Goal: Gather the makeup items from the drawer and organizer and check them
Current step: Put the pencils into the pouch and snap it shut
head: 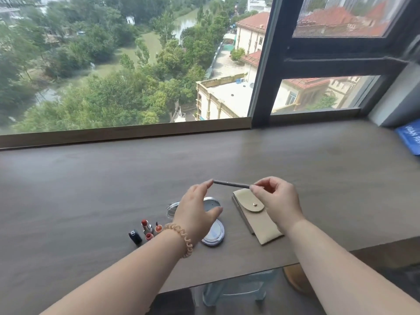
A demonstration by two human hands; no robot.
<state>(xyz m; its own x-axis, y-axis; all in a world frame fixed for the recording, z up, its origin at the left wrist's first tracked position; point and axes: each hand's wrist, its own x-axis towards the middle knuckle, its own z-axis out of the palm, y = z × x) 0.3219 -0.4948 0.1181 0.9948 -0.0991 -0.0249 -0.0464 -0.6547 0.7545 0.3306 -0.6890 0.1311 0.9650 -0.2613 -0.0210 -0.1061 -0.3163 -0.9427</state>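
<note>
Low and left of centre on the wooden desk [91,189] stood a black cap [135,236] and an uncapped red lipstick [146,225], with two small reddish pieces beside them too small to name. The left hand [195,212], a coiled hair tie [181,238] on its wrist, hid most of an opened cushion compact [213,235]. Its fingertips seemed to touch the left tip of a slim grey pencil [230,184], though the contact was hard to make out. The right hand [276,201] pinched the pencil's other end, held mid-frame above the desk. Below lay a beige snap pouch [254,214], partly covered by that hand. A blue package [410,138] was cut off at the right edge.
</note>
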